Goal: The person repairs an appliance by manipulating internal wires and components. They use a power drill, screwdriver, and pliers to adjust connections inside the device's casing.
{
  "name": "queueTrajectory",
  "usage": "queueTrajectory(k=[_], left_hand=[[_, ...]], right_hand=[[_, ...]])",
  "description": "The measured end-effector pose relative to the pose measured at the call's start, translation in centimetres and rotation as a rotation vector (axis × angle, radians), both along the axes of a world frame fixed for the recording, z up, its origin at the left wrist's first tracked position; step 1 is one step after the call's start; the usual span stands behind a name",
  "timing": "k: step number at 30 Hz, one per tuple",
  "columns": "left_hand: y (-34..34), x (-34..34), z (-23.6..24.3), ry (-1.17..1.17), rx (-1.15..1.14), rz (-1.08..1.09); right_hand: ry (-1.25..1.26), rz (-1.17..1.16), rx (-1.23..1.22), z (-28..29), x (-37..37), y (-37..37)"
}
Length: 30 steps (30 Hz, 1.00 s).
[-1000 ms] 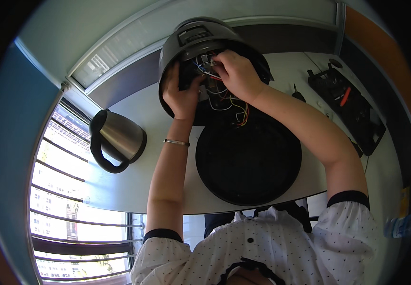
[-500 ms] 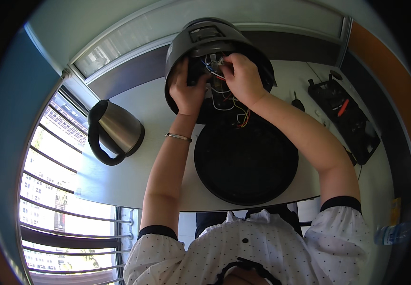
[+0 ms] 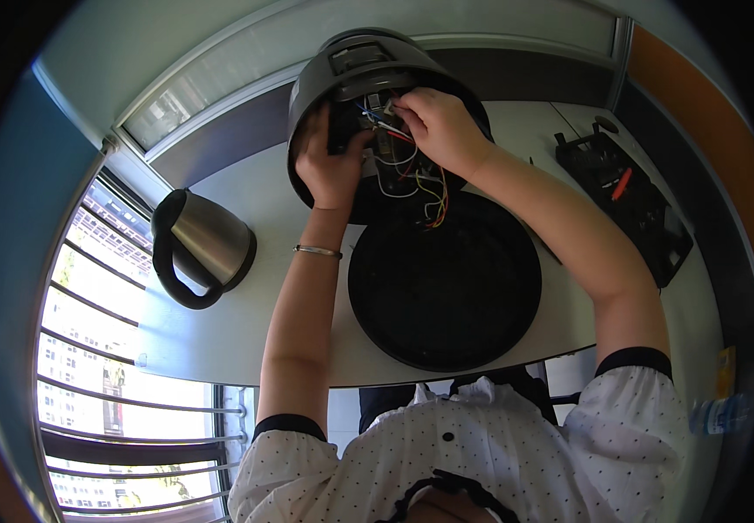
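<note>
A dark grey rounded appliance housing lies on its side, its open underside toward me and its circuit parts exposed. Inside it my right hand pinches a small white connector. Loose coloured wires hang from the housing down to a round black cover flat in front of it. My left hand is also in the opening, by the left inner wall, fingers stretched out and slightly blurred. Its thumb stands apart, close to the circuit parts; whether it touches them I cannot tell.
A steel kettle with a black handle stands on the white table at left. On the right lies an open black tool case holding a red-handled tool. A barred window is at left; low partition panels border the far side.
The view has shifted slightly, so everything sits a little farther left. My right fingers have moved slightly at the connector, and the wires beside them lie differently. My left hand stays inside the housing.
</note>
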<state>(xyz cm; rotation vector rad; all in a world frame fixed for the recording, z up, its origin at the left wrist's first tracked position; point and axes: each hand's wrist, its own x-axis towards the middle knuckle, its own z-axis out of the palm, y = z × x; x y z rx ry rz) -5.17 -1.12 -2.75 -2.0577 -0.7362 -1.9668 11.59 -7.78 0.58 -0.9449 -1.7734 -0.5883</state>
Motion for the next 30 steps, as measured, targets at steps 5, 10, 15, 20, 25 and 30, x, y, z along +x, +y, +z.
queueTrajectory(k=[5, 10, 15, 20, 25, 30], left_hand=[[0.2, -0.2, 0.1, 0.011, 0.016, 0.0], [0.3, -0.2, -0.1, 0.0, 0.021, -0.005], [0.2, -0.1, -0.1, -0.015, 0.006, -0.031], [0.4, 0.0, -0.2, -0.024, 0.022, -0.028], [0.1, -0.1, -0.1, -0.023, -0.035, -0.001], [0.6, -0.1, -0.4, -0.036, -0.006, -0.004]], right_hand=[[-0.206, -0.09, -0.004, 0.7, 0.6, -0.7], [-0.435, -0.223, 0.053, 1.3, 0.6, -1.3], [-0.422, -0.242, 0.051, 1.0, 0.9, -0.2], [-0.245, -0.229, -0.015, 0.6, 0.1, 0.0], [-0.001, -0.237, -0.085, 0.0, -1.2, 0.2], [0.17, -0.126, -0.051, -0.2, -1.6, 0.2]])
